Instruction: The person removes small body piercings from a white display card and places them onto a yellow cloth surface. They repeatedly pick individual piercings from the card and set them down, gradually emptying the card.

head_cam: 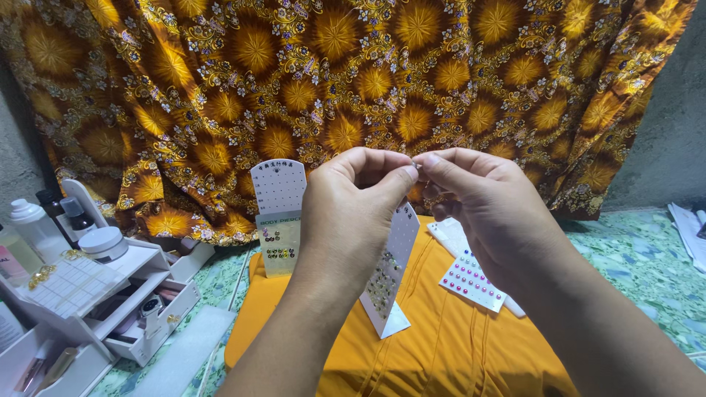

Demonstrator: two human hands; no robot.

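- Head view: my left hand [353, 198] and right hand [478, 198] pinch together one tiny stud [416, 167] (too small to tell more).
- Three earring cards: two standing cards [278, 213] [390, 272], one flat card [471, 279].
- Orange cloth [441, 345] lies on green patterned floor [632, 257]; a brown flowered curtain [331, 66] hangs behind.
- White drawer organizer [95, 294] stands left.

White stud display card [278, 217] upright with pale green label band, second white card [387, 279] leaning, flat gem sheet [471, 281]

orange cloth [441, 345], brown-gold floral curtain [353, 81] (sunburst pattern)
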